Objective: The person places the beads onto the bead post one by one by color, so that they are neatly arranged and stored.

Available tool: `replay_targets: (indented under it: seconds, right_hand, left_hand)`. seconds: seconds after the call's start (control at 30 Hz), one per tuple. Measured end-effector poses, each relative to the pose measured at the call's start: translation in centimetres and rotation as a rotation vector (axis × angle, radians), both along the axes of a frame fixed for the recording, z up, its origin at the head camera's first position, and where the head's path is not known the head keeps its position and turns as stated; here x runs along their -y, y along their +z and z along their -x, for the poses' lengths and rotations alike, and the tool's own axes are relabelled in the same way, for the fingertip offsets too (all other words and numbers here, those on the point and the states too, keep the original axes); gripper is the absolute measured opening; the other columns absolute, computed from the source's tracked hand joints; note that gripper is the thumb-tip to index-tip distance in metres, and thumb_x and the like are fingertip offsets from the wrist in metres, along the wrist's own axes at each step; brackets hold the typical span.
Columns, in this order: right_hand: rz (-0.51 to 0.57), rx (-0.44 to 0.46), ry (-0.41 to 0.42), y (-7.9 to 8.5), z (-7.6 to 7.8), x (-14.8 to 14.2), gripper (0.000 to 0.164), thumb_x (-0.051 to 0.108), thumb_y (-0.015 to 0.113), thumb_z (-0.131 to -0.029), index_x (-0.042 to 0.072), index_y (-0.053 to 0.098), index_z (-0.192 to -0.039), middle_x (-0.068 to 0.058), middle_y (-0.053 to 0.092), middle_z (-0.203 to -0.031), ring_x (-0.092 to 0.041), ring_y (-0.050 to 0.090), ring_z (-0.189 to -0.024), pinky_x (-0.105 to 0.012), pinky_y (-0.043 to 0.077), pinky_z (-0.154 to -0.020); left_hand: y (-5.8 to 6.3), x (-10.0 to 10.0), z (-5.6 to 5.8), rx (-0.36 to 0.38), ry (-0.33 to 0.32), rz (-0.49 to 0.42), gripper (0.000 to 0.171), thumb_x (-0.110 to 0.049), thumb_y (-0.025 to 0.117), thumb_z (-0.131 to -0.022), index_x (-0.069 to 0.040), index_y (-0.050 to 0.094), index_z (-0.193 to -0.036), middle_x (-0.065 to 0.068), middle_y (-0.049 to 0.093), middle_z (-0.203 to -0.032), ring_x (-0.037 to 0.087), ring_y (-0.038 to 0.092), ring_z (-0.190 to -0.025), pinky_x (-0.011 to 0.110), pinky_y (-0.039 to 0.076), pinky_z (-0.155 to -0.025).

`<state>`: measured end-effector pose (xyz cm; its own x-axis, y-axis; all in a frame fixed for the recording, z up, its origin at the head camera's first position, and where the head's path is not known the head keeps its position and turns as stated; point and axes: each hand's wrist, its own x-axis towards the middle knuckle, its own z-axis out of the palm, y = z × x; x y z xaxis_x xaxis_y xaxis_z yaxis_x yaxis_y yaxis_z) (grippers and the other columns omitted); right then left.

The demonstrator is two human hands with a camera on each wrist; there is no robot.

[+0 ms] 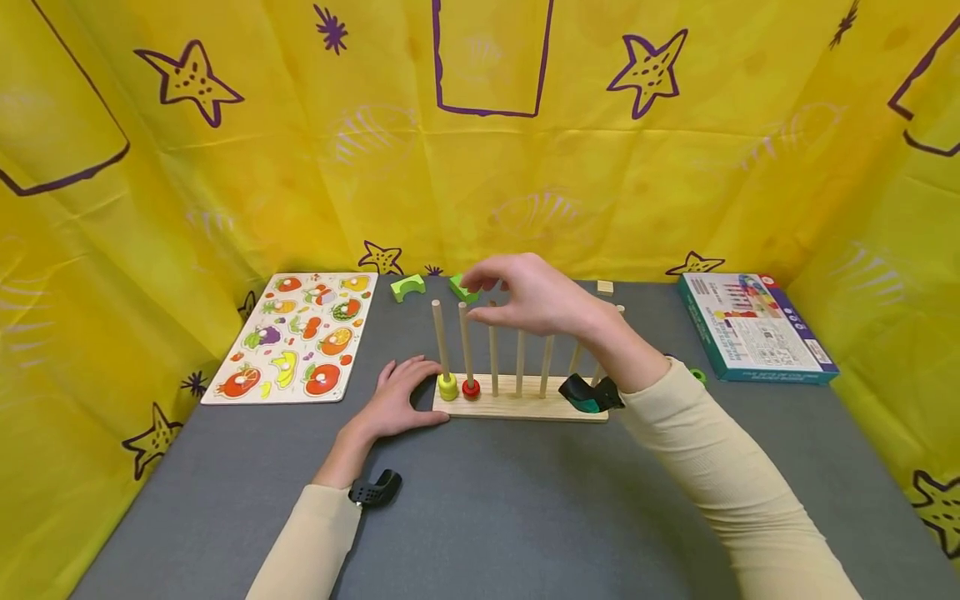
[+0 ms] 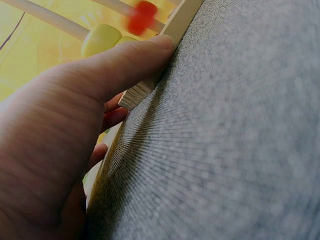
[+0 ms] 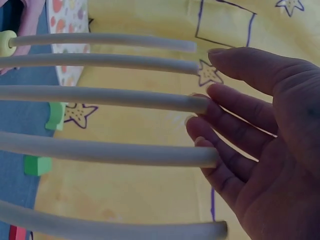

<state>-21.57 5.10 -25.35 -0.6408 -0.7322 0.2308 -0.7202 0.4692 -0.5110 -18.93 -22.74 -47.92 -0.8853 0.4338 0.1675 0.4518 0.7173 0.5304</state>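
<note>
A wooden peg board [image 1: 517, 408] with a row of upright wooden pegs stands before me. Its left end is held by my left hand [image 1: 397, 398], thumb along the front edge and fingers round the back. Yellow rings [image 1: 447, 387] sit at the foot of the leftmost peg. On the peg beside it, a red ring piece [image 1: 471, 389] is at the base, blurred in the left wrist view. My right hand [image 1: 536, 296] is raised at the peg tops, fingers loosely bent and nothing between them. In the right wrist view its fingertips are right by the peg ends [image 3: 200, 104].
A fruit puzzle board [image 1: 300, 333] lies on the left of the grey table [image 1: 480, 517]. Behind the pegs are a green arch block [image 1: 408, 287], another green block [image 1: 459, 289] and a small wooden block [image 1: 604, 287]. A boxed game [image 1: 757, 325] lies at right, near a green ring [image 1: 699, 376].
</note>
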Motion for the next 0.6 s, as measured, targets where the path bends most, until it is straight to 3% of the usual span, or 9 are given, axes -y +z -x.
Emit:
replay_targets:
  seconds: [0.37,0.6]
  right_hand:
    - [0.115,-0.108,0.044,0.9,-2.0,-2.0,0.039,0.016,0.082,-0.086,0.004,0.069,-0.121,-0.004,0.069,-0.117,-0.018,0.06,-0.105,-0.037,0.05,-0.092]
    - [0.183,-0.109,0.094,-0.5,-4.0,-3.8,0.038,0.012,0.083,-0.085,0.006,0.069,-0.12,-0.002,0.069,-0.115,-0.016,0.061,-0.101,-0.041,0.052,-0.087]
  left_hand:
    - [0.1,0.1,0.1,-0.001,0.002,0.0,0.07,-0.046,0.083,-0.078,-0.014,0.059,-0.136,0.009,0.055,-0.142,0.035,0.032,-0.144,0.066,0.006,-0.112]
    - [0.2,0.0,0.1,0.01,0.003,-0.004,0.071,-0.046,0.083,-0.078,-0.013,0.059,-0.136,0.009,0.055,-0.143,0.035,0.032,-0.144,0.066,0.005,-0.113]
